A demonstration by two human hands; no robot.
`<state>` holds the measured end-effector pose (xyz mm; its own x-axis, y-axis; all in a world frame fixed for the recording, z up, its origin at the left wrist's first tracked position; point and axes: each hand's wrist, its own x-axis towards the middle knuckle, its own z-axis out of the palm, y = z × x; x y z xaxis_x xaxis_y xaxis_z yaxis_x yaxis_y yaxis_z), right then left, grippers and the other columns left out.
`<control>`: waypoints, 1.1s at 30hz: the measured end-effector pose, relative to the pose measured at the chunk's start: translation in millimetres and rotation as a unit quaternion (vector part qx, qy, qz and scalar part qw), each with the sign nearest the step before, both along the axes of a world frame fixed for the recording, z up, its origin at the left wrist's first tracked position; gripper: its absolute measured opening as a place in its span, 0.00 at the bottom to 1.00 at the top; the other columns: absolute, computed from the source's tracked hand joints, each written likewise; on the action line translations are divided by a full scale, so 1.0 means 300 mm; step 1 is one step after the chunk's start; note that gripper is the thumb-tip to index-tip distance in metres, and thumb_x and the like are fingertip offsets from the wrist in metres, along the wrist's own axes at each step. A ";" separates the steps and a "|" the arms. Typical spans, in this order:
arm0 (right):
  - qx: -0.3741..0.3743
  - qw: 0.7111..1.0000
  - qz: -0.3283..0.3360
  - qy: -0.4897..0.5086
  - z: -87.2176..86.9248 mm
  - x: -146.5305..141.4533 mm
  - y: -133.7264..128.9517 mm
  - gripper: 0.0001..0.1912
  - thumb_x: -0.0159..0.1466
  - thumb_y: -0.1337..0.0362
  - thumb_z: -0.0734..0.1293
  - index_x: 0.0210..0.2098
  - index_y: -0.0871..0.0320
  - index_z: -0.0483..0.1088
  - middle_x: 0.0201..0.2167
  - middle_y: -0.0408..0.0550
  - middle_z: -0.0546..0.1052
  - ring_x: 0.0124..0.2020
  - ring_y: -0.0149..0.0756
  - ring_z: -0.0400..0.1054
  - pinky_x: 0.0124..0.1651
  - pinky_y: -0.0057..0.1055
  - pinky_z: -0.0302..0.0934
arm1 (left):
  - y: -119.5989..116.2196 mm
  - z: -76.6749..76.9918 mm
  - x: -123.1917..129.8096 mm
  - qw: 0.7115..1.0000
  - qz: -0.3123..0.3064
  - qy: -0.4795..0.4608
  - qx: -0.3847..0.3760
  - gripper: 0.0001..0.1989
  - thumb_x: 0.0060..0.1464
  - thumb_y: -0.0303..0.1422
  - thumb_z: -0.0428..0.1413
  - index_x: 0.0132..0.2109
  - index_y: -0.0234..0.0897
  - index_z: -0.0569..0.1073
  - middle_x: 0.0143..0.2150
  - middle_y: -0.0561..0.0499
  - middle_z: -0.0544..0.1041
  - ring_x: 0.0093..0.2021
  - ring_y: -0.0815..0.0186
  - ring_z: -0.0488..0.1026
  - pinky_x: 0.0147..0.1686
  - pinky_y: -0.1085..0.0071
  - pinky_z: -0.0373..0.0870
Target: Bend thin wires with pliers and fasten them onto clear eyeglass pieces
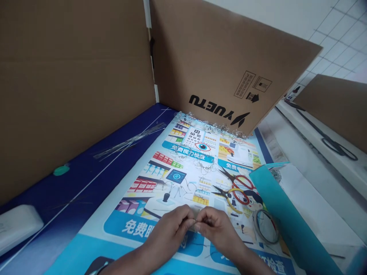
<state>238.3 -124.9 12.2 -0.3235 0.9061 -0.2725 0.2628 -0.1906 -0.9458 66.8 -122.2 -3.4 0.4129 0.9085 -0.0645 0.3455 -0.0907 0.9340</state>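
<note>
The left hand [177,223] and right hand [213,225] meet near the middle of the printed sheet [86,238], thumbs and fingertips drawn together in a tight pinch. What lies between them is too small and too covered to make out; a bit of thin wire seems likely.

Just beyond the hands, a loose scatter of bent wire pieces [205,166] lies on the sheet. To the right rest red-handled scissors [235,178], yellow-handled scissors [227,194] and, nearer, a grey ring [267,227], beside the wall of a teal box [289,214].

Farther off, many bent wires [228,130] are heaped along the foot of the cardboard panel [229,57]; these look like the finished share. To the left, a bundle of straight wires [130,142] lies unbent, which suggests that the work is well under way but not complete. How many pieces are left cannot be counted.
</note>
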 end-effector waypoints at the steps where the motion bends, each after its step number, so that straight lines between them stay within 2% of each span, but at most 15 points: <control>1: 0.003 1.000 -0.011 0.001 -0.001 -0.003 -0.003 0.09 0.55 0.61 0.66 0.26 0.61 0.65 0.20 0.39 0.63 0.23 0.25 0.53 0.25 0.23 0.49 | -0.003 -0.001 0.002 1.000 0.005 -0.003 -0.002 0.08 0.56 0.30 0.45 0.28 0.37 0.61 0.25 0.56 0.64 0.27 0.69 0.60 0.27 0.76 0.54; 6: -0.002 0.997 -0.049 0.057 -0.009 -0.012 -0.020 0.11 0.54 0.59 0.67 0.25 0.60 0.64 0.18 0.37 0.61 0.21 0.25 0.52 0.24 0.23 0.47 | -0.023 0.000 0.020 0.996 0.041 -0.058 -0.058 0.10 0.57 0.33 0.45 0.28 0.37 0.61 0.23 0.56 0.62 0.25 0.69 0.58 0.25 0.76 0.54; 12: -0.005 0.992 -0.078 0.097 -0.019 -0.021 -0.031 0.13 0.55 0.57 0.67 0.25 0.60 0.64 0.18 0.38 0.63 0.21 0.25 0.54 0.25 0.24 0.49 | -0.044 -0.006 0.043 0.979 0.070 -0.144 -0.124 0.13 0.57 0.39 0.46 0.28 0.37 0.60 0.23 0.57 0.59 0.24 0.70 0.56 0.24 0.76 0.54; 16: -0.008 0.991 -0.075 0.110 -0.024 -0.027 -0.028 0.13 0.55 0.57 0.67 0.25 0.60 0.63 0.17 0.38 0.64 0.21 0.25 0.55 0.25 0.23 0.49 | -0.054 -0.033 0.054 0.965 0.068 -0.200 -0.155 0.14 0.56 0.43 0.47 0.29 0.37 0.60 0.21 0.58 0.57 0.22 0.72 0.54 0.22 0.77 0.52; 19: -0.023 0.995 -0.037 0.092 -0.013 -0.014 -0.013 0.12 0.55 0.58 0.66 0.25 0.60 0.63 0.17 0.38 0.63 0.20 0.25 0.54 0.24 0.23 0.49 | -0.053 -0.038 0.056 0.959 0.062 -0.215 -0.174 0.15 0.56 0.44 0.47 0.29 0.37 0.59 0.20 0.59 0.55 0.20 0.73 0.52 0.20 0.77 0.51; 21: -0.013 0.999 -0.015 0.042 0.001 0.007 0.005 0.10 0.55 0.59 0.66 0.25 0.60 0.64 0.17 0.38 0.64 0.20 0.25 0.55 0.23 0.23 0.49 | -0.046 -0.023 0.050 0.961 0.053 -0.206 -0.177 0.15 0.56 0.43 0.47 0.29 0.37 0.60 0.19 0.60 0.55 0.19 0.73 0.53 0.20 0.77 0.52; 23: 0.037 0.998 -0.023 -0.047 0.014 0.040 0.031 0.08 0.55 0.61 0.66 0.25 0.59 0.65 0.19 0.39 0.65 0.22 0.26 0.56 0.25 0.24 0.50 | -0.038 0.000 0.039 0.966 0.050 -0.190 -0.169 0.14 0.57 0.43 0.46 0.32 0.37 0.62 0.19 0.59 0.57 0.20 0.72 0.55 0.21 0.77 0.54; 26: 0.121 0.970 -0.070 -0.199 0.020 0.093 0.077 0.05 0.55 0.64 0.64 0.24 0.58 0.66 0.22 0.41 0.67 0.24 0.29 0.60 0.26 0.24 0.52 | -0.024 0.028 0.017 0.969 0.075 -0.181 -0.153 0.12 0.57 0.42 0.46 0.38 0.38 0.64 0.22 0.58 0.59 0.23 0.70 0.58 0.24 0.76 0.57; 28: 0.144 0.949 -0.086 -0.266 0.010 0.117 0.107 0.06 0.56 0.63 0.62 0.24 0.57 0.67 0.22 0.41 0.68 0.24 0.30 0.61 0.26 0.25 0.51 | -0.013 0.033 0.006 0.968 0.098 -0.177 -0.149 0.12 0.57 0.43 0.46 0.40 0.39 0.64 0.21 0.58 0.58 0.22 0.70 0.57 0.23 0.76 0.56; 33: 0.178 0.915 -0.051 -0.360 -0.034 0.109 0.155 0.08 0.58 0.64 0.60 0.24 0.56 0.67 0.20 0.41 0.69 0.24 0.30 0.62 0.26 0.24 0.49 | 0.004 0.019 -0.003 0.966 0.128 -0.175 -0.139 0.13 0.56 0.42 0.47 0.40 0.38 0.65 0.22 0.57 0.58 0.23 0.71 0.57 0.22 0.77 0.55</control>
<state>271.1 -78.4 2.0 -0.0847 0.9943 -0.0640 0.8392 0.0366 -0.5425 65.8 -120.9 2.1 0.2181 0.9511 -0.2186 -0.0182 0.2280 0.9735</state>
